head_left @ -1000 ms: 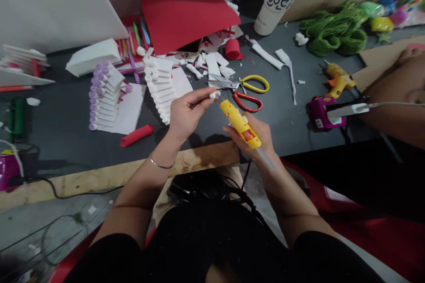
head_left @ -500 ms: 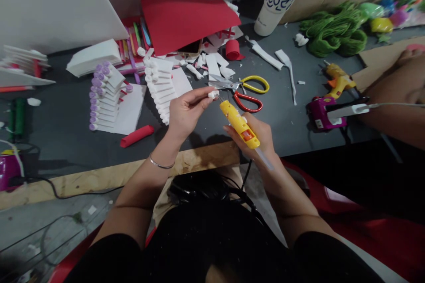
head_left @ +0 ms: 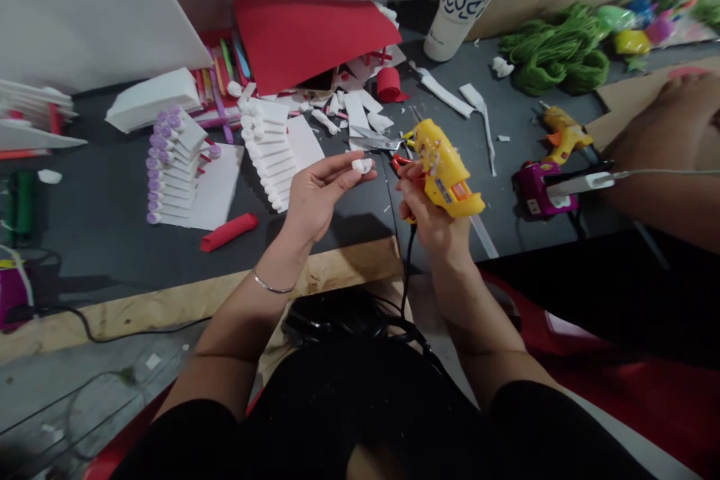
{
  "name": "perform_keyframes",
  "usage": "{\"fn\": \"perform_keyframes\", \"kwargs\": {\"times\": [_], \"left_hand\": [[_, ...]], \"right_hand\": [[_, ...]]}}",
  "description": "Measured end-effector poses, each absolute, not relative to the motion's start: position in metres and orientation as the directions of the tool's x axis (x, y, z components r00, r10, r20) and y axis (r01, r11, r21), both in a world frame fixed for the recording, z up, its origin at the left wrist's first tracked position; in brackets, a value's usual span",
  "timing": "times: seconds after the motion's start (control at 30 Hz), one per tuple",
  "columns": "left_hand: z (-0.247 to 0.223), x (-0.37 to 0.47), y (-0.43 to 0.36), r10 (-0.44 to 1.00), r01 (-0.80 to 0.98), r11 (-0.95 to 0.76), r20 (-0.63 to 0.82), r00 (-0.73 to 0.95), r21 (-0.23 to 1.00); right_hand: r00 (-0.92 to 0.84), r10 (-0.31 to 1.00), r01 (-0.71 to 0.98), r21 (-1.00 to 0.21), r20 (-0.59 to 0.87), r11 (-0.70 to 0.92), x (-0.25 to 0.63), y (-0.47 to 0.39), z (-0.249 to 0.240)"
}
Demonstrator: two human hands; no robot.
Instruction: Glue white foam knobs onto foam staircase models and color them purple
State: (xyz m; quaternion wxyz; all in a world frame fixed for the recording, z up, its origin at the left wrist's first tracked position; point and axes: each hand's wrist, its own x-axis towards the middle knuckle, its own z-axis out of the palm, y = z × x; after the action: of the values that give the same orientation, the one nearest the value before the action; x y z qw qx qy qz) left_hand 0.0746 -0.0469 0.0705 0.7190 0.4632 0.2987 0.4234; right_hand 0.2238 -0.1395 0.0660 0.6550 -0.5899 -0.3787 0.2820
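Note:
Between the thumb and fingers of my left hand (head_left: 315, 195) is a small crumpled white piece (head_left: 361, 165), perhaps paper or foam. My right hand (head_left: 436, 221) is wrapped round a yellow glue gun (head_left: 447, 169), its nozzle pointing away from me and a clear glue stick (head_left: 484, 236) poking out of the back. The nozzle is apart from the white piece. Scissors (head_left: 376, 139) lie just beyond my hands, their handles partly hidden by the glue gun. Left of my left hand are a fan of white rolled sticks (head_left: 268, 154) and a red roll (head_left: 229, 231).
Purple-tipped white rolls (head_left: 174, 165) stand on a white card at left. Red sheet (head_left: 315, 41), scraps and a tall white bottle (head_left: 469, 0) are at the back. Rightward lie green yarn (head_left: 556, 49), a second glue gun (head_left: 562, 135), a purple power block (head_left: 543, 187) and another person's arm (head_left: 658, 150).
My right hand has drawn the glue gun away from the white piece, to the right and upward, and turned it. My left hand stays nearly in place, still pinching the piece.

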Motion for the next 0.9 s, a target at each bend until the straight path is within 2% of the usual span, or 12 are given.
{"fn": "perform_keyframes", "kwargs": {"times": [0.17,0.37,0.57,0.73,0.9], "left_hand": [[0.073,0.075,-0.056,0.899,-0.340,0.198,-0.033,0.436,0.919],[0.069,0.074,-0.057,0.892,-0.356,0.192,-0.012,0.451,0.915],[0.066,0.075,-0.058,0.899,-0.336,0.119,0.042,0.437,0.934],[0.062,0.072,-0.057,0.908,-0.266,-0.068,0.171,0.384,0.962],[0.063,0.067,-0.057,0.881,-0.038,-0.339,0.332,0.338,0.940]], "right_hand": [[0.473,0.869,-0.006,-0.985,0.147,0.171,0.217,-0.129,0.061],[0.465,0.873,-0.055,-0.980,0.145,0.192,0.205,-0.130,0.058],[0.460,0.879,-0.009,-0.989,0.129,0.150,0.204,-0.132,0.057],[0.537,0.837,-0.016,-0.991,0.106,0.136,0.194,-0.133,0.069],[0.535,0.835,0.036,-0.992,0.124,0.124,0.190,-0.134,0.067]]}}
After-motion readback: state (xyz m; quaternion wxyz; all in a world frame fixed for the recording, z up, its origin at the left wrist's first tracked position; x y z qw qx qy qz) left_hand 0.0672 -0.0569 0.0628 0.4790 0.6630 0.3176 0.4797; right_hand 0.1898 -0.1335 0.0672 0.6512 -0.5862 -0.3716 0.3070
